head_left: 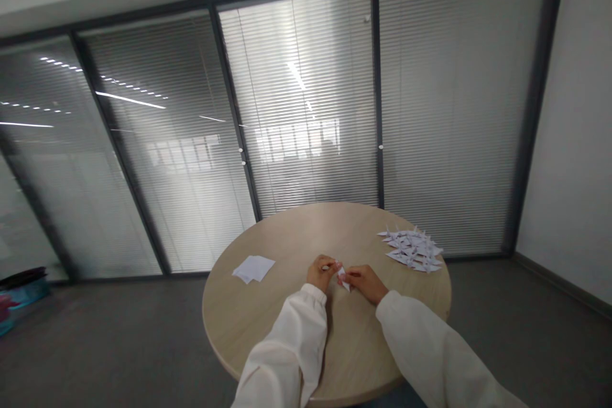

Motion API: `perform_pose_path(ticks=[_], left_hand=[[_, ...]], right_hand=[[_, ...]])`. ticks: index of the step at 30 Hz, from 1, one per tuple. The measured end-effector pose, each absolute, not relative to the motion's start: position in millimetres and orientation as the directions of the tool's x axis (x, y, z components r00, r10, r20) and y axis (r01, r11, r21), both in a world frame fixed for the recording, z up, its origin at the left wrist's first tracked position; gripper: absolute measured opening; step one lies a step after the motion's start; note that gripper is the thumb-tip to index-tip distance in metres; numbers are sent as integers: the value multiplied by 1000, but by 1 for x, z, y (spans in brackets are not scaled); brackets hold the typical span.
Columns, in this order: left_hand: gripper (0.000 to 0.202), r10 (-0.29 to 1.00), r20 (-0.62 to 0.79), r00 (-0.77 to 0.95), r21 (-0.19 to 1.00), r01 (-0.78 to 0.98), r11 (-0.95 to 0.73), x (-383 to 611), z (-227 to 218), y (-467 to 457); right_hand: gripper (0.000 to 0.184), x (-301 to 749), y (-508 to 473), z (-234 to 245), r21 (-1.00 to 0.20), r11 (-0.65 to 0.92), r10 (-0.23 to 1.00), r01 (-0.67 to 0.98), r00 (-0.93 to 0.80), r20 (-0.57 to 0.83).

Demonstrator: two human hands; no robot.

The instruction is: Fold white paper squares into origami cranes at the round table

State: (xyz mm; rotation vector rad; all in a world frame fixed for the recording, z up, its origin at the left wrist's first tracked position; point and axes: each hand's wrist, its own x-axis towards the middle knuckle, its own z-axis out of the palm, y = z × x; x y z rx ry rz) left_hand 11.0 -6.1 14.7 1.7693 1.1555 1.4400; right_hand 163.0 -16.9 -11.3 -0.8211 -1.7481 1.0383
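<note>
Over the middle of a round wooden table (268,325), both hands grip one small piece of folded white paper (345,285). My left hand (321,271) pinches its upper left end between thumb and fingers. From the right side, my right hand (366,282) pinches the same piece, its fingertips close to the left ones. Part of the paper is hidden behind the fingers. A few flat sheets of white paper (254,268) lie to the left of my left hand. To the right sits a cluster of several pointed, folded white paper shapes (414,250).
Glass partitions with blinds (310,102) stand just behind the table's far edge. A plain wall (568,140) rises at the right. On the grey floor at the far left is a blue container with a dark rim (29,287), cut off by the frame.
</note>
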Motion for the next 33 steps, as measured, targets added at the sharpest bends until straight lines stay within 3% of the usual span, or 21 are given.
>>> perform_pose_path(ticks=[10,22,33], left_hand=[[29,914,392,103,872,274,-405,10,11,-5],[32,907,409,97,863,284,-419,8,12,-5],[31,909,400,114,870,265,-416,11,13,-5]], right_hand=[[39,166,-20,-7,-833,469,876,294,-276,395],[43,160,-22,-6,-921,380,871,86,-367,325],[40,163,-23,-5,-889,437,858,133,-360,368]])
